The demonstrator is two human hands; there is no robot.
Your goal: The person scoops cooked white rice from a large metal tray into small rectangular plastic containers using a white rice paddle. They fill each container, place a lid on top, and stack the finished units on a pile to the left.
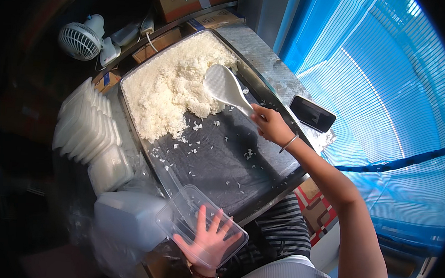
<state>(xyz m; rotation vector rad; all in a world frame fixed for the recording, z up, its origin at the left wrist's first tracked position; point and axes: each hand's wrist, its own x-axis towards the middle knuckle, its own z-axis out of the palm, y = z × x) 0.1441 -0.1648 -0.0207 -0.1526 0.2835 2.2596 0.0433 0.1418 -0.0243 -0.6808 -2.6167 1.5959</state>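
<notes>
My right hand (pixel 272 123) grips the handle of a white plastic rice paddle (pixel 222 84). The paddle's dimpled blade is at the edge of a heap of cooked white rice (pixel 161 86), which fills the far and left part of a large dark metal tray (pixel 213 172). Loose grains lie scattered over the bare tray bottom. Below the tray's near left corner, my left hand (pixel 210 239) supports a clear rectangular plastic container (pixel 185 203) from underneath. Its spread fingers show through the plastic, and I see no rice inside.
Left of the tray stand lidded containers (pixel 89 122) with white contents, and nested plastic containers (pixel 128 215) in a clear bag. A white fan (pixel 80 41) and cardboard boxes (pixel 195 1) are beyond. A phone (pixel 312 114) lies right, near a blue striped curtain (pixel 379 90).
</notes>
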